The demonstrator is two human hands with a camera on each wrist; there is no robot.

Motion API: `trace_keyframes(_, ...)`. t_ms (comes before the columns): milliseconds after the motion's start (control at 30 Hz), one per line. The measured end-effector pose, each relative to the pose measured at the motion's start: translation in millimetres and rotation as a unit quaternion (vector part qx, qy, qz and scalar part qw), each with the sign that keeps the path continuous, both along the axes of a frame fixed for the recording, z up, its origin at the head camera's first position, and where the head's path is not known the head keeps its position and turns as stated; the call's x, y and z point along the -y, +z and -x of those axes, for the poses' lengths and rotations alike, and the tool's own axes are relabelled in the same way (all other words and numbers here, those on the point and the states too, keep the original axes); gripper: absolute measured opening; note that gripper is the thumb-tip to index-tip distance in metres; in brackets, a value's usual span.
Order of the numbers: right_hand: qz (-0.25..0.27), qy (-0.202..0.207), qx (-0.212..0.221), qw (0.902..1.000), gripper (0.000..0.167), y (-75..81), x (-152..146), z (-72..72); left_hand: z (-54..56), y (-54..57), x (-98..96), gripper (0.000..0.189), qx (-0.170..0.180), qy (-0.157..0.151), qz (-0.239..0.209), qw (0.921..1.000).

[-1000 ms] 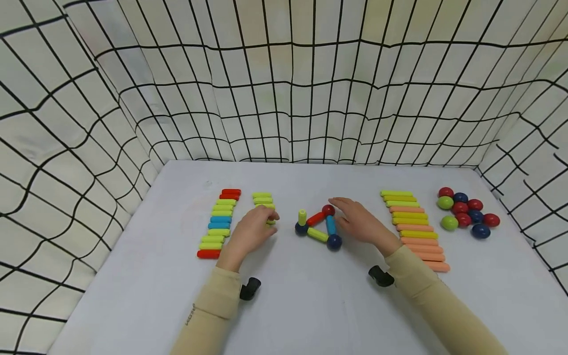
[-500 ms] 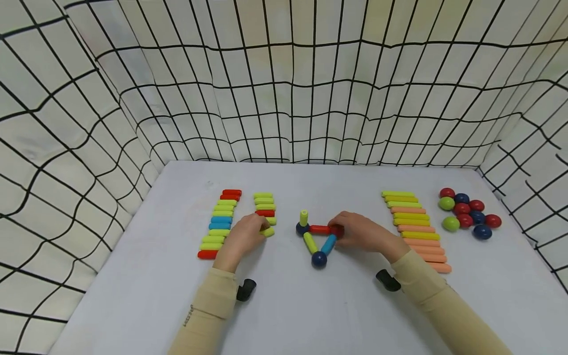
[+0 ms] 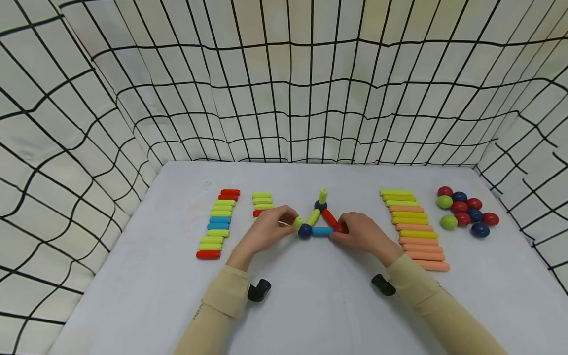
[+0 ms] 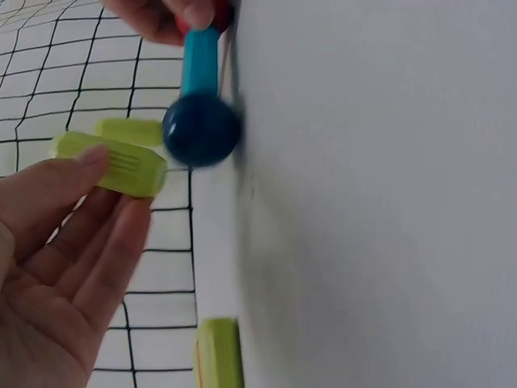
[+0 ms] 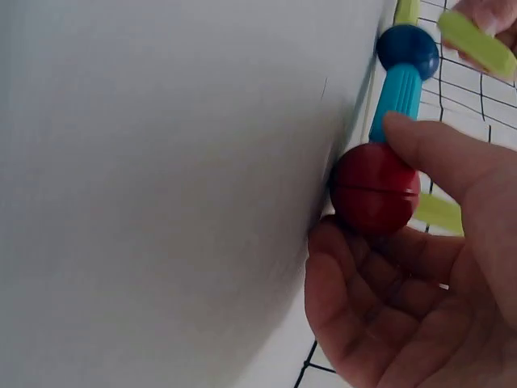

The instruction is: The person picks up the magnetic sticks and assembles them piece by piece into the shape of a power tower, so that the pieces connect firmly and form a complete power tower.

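A triangle of short rods and balls lies on the white table. My right hand (image 3: 364, 235) holds its red ball (image 5: 376, 190), thumb at the blue rod (image 3: 322, 231). That rod runs to a dark blue ball (image 3: 305, 231) on the left. A red rod (image 3: 330, 218) and a yellow-green rod (image 3: 313, 217) meet at a second dark blue ball (image 3: 320, 205), where another yellow-green rod (image 3: 323, 195) stands upright. With thumb and fingers my left hand (image 3: 269, 229) pinches a loose yellow-green rod (image 4: 113, 166), tilted close over the near blue ball.
Short coloured rods (image 3: 219, 220) lie in a column at left, beside a smaller group (image 3: 263, 200). Longer rods (image 3: 414, 228) are lined up at right. Several red, blue and green balls (image 3: 459, 207) cluster farther right. Black netting (image 3: 290, 116) surrounds the table.
My left hand has picked a yellow-green rod from the smaller group and brought it right to the triangle. The right hand has taken the red ball, and the triangle has turned clockwise.
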State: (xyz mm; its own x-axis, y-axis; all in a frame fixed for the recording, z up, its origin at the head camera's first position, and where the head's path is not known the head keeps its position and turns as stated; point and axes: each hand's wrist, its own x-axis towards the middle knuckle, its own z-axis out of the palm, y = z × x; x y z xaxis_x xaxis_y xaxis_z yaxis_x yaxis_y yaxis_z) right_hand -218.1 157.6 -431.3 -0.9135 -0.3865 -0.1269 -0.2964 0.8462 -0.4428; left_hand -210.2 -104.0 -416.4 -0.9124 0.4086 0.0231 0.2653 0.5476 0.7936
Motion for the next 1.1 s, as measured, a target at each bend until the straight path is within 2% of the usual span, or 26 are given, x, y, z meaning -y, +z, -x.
trace_keyframes(167, 0.007, -0.034, 0.024, 0.9991, 0.031, 1.0, 10, -0.6, 7.0, -4.3, -13.9, 0.021, -0.006, 0.026, -0.04, 0.9989)
trace_keyframes(300, 0.008, -0.032, 0.044, 0.9985, 0.033, 3.6, 13, -0.9, 10.1, -4.9, -17.0, 0.021, -0.011, 0.046, -0.046, 0.9978)
trace_keyframes(400, 0.003, -0.032, 0.066, 0.9973, 0.036, 10.5, 10, 2.4, 10.7, -3.5, -17.2, 0.023, -0.007, 0.049, -0.037, 0.9981)
trace_keyframes(467, 0.009, -0.033, 0.071, 0.9969, 0.042, 16.3, 7, 7.5, 9.6, -2.2, -16.2, 0.024, -0.014, 0.055, -0.014, 0.9983)
trace_keyframes(567, 0.033, -0.034, 0.065, 0.9968, 0.051, 23.0, 2, 18.4, 5.6, -0.6, -11.6, 0.025, -0.038, 0.081, 0.056, 0.9944)
trace_keyframes(667, 0.066, -0.037, 0.069, 0.9948, 0.058, 23.8, 0, 31.5, 0.3, -0.2, -1.9, 0.025, -0.064, 0.13, 0.144, 0.979)
trace_keyframes(767, 0.097, -0.051, 0.108, 0.9881, 0.063, 18.9, 2, 43.1, -2.3, -0.4, 10.2, 0.025, -0.077, 0.17, 0.199, 0.9619)
trace_keyframes(800, 0.108, -0.054, 0.124, 0.9849, 0.063, 17.5, 3, 46.0, -2.4, -0.3, 14.0, 0.025, -0.079, 0.178, 0.209, 0.9583)
trace_keyframes(867, 0.122, -0.05, 0.151, 0.9798, 0.061, 12.9, 6, 50.5, -2.1, -0.5, 20.1, 0.025, -0.076, 0.182, 0.22, 0.9553)
trace_keyframes(933, 0.126, -0.042, 0.16, 0.9782, 0.057, 8.4, 8, 53.9, -1.3, -1.6, 23.6, 0.025, -0.06, 0.174, 0.229, 0.956)
trace_keyframes(1100, 0.132, -0.035, 0.15, 0.9793, 0.04, 5.6, 10, 57.1, 1.5, -6.6, 23.2, 0.024, -0.03, 0.142, 0.242, 0.9594)
